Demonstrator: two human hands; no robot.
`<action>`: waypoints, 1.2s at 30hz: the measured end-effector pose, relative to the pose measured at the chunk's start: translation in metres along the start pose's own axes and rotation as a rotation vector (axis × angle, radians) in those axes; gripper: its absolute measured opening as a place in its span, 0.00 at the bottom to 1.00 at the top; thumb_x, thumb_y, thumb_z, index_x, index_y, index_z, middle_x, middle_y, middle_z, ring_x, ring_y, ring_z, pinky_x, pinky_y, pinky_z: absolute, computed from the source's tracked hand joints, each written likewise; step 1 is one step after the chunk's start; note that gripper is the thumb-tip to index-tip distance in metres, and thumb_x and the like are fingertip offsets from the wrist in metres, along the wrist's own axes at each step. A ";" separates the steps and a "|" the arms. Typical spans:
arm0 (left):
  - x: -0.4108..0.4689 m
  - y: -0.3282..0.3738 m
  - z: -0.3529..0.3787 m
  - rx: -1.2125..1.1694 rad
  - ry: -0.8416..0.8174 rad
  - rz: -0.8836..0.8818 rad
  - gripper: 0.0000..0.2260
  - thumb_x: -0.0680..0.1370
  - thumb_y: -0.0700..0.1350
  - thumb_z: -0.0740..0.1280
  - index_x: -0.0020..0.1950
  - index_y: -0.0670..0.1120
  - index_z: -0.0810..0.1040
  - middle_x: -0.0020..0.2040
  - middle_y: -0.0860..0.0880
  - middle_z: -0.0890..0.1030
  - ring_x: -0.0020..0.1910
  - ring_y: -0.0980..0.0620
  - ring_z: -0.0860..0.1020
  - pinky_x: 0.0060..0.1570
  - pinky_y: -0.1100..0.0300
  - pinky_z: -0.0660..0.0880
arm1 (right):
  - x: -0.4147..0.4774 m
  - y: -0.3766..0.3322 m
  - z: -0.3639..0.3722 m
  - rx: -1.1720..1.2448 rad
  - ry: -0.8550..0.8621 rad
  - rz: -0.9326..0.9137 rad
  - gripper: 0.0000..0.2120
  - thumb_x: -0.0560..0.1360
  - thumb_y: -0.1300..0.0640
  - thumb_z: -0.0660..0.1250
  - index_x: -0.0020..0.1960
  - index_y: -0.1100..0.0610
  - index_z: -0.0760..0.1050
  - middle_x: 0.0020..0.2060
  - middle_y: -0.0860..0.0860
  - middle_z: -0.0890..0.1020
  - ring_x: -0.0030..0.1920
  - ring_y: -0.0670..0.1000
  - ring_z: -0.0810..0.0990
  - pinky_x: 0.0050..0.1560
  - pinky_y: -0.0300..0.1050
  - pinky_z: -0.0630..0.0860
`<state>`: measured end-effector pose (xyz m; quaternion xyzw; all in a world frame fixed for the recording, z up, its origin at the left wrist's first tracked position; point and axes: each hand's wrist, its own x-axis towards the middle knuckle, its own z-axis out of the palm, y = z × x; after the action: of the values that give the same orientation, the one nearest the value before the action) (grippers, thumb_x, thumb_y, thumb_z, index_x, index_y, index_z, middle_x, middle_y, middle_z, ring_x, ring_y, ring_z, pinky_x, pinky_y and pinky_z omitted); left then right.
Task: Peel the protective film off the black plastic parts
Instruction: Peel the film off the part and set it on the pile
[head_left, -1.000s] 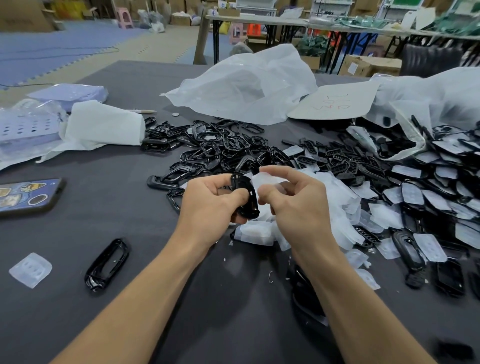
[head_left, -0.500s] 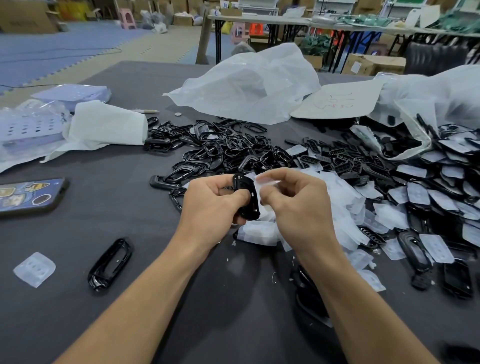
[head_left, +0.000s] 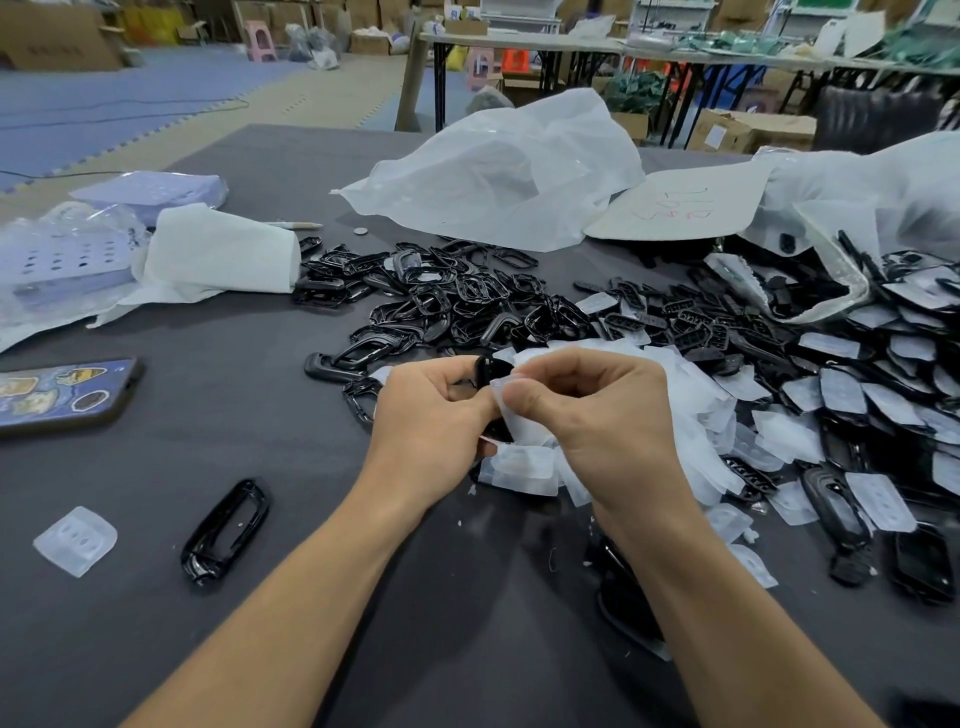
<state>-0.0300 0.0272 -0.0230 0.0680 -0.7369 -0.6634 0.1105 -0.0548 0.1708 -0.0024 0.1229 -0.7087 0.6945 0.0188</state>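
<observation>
The table (head_left: 218, 415) in front of you is a wide, matte dark-grey surface. Across its far side lies a large, crumpled, milky translucent plastic bag (head_left: 498, 171). In front of the bag spreads a heap of bare black frames (head_left: 441, 301), glossy open loops with rounded corners, tangled together. To your right is a second heap of black parts (head_left: 883, 395), each with a frosted white rounded patch of film on it. Between the heaps, just beyond your hands, sits a soft pile of peeled film (head_left: 691, 415), pale and translucent. At far left lies a folded white paper towel (head_left: 223, 254), and nearer you a phone (head_left: 57, 395) in a sticker-covered case.

Your left hand (head_left: 431, 415) is curled round one black part (head_left: 491, 371), gripping it above the table at centre with the thumb on its face. Your right hand (head_left: 597, 415) is closed, with thumb and forefinger pinching a thin, clear film strip (head_left: 511, 410) that runs down over that part.

Near your left forearm a single shiny frame (head_left: 226, 530) lies flat, and further left a small, cloudy, square piece of film (head_left: 75, 540).
</observation>
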 end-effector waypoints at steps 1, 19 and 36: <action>-0.001 0.000 0.000 -0.002 -0.011 0.004 0.04 0.77 0.46 0.74 0.45 0.53 0.88 0.35 0.47 0.86 0.34 0.50 0.83 0.32 0.55 0.80 | 0.000 0.000 0.000 0.000 -0.001 0.006 0.07 0.67 0.65 0.81 0.37 0.56 0.86 0.34 0.52 0.87 0.35 0.49 0.84 0.41 0.40 0.82; -0.004 0.001 0.002 -0.228 -0.225 0.011 0.11 0.80 0.36 0.70 0.52 0.49 0.89 0.45 0.43 0.88 0.41 0.51 0.85 0.38 0.62 0.80 | -0.002 0.009 0.008 -0.053 0.132 0.001 0.07 0.69 0.61 0.81 0.37 0.52 0.85 0.29 0.52 0.85 0.30 0.51 0.83 0.38 0.54 0.85; -0.007 0.005 0.009 -0.343 -0.166 -0.038 0.11 0.78 0.27 0.65 0.52 0.36 0.86 0.47 0.37 0.87 0.46 0.44 0.87 0.44 0.57 0.83 | 0.000 0.009 0.012 -0.273 0.300 0.007 0.11 0.69 0.52 0.80 0.35 0.52 0.79 0.29 0.46 0.83 0.30 0.45 0.80 0.37 0.50 0.81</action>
<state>-0.0254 0.0378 -0.0198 0.0073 -0.6183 -0.7845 0.0465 -0.0545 0.1593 -0.0115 0.0118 -0.7860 0.6024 0.1385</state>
